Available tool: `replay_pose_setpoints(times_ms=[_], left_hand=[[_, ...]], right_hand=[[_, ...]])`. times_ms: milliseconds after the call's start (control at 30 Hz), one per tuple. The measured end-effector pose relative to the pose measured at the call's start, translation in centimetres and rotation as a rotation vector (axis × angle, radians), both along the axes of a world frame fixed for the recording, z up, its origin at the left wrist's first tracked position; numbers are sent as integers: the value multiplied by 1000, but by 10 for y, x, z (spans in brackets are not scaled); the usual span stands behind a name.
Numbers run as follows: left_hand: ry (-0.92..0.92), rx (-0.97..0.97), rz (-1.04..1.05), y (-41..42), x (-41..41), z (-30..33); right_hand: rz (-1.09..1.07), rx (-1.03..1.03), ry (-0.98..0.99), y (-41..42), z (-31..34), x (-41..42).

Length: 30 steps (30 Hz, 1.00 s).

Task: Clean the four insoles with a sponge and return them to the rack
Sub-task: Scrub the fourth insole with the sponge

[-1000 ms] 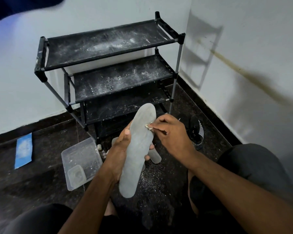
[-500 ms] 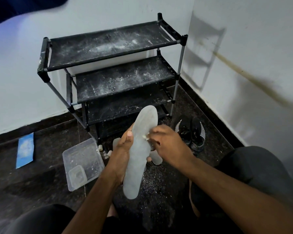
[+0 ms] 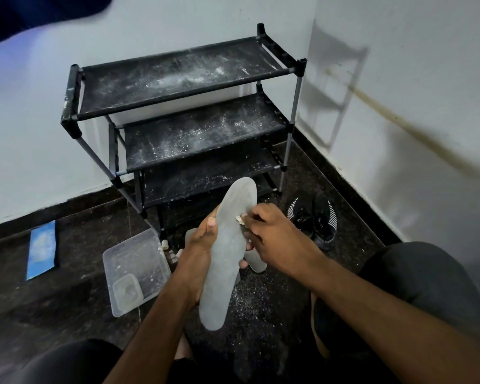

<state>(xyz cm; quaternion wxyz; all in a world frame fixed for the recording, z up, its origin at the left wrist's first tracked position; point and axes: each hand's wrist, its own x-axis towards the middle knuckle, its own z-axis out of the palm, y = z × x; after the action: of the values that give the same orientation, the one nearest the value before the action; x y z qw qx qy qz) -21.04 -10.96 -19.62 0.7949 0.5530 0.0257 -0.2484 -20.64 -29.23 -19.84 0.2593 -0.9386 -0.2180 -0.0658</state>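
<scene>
Since a second ago, the right hand [image 3: 275, 236] has slid a little way down the long grey foam insole [image 3: 227, 253], from near its rounded toe toward the middle of its right edge, and the pair of black shoes with white stripes [image 3: 313, 217] on the floor has come out from behind that hand.

From the head camera, the left hand [image 3: 198, 253] grasps the insole from its left side, thumb laid across the face, fingertips showing past the right edge. It holds the insole nearly upright and tilted, toe end up toward the rack, heel end down between the knees. The right hand pinches a small pale sponge piece [image 3: 239, 219] between curled fingers and presses it against the insole's right edge, just above where the left fingers wrap round.

Behind stands the black four-shelf rack with grey metal posts [image 3: 178, 79], its shelves dusted with white powder. Another grey insole [image 3: 257, 261] lies on the dark speckled floor [image 3: 67, 314] behind the hands, partly hidden. Left of the hands sits a clear plastic tub [image 3: 135, 268] with a smaller clear container [image 3: 127, 293] inside. Farther left, a blue rectangular cloth [image 3: 42, 249] lies by the wall.
</scene>
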Motion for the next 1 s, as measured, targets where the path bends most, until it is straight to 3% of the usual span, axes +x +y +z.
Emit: replay_pose_setpoints(times_ms=[133, 400, 567, 733, 900, 1000], left_hand=[[20, -6, -79, 1, 3, -2], [-2, 6, -68, 4, 4, -7], [0, -35, -37, 5, 7, -8], [20, 20, 75, 6, 5, -8], [75, 12, 55, 7, 2, -9], [76, 46, 68, 5, 2, -5]], right_hand=[[49, -35, 90, -9, 7, 7], [111, -233, -114, -12, -2, 4], [-113, -79, -53, -17, -3, 11], [161, -39, 18, 2, -2, -8], [-137, 9, -52, -13, -2, 12], [6, 12, -20, -4, -4, -1]])
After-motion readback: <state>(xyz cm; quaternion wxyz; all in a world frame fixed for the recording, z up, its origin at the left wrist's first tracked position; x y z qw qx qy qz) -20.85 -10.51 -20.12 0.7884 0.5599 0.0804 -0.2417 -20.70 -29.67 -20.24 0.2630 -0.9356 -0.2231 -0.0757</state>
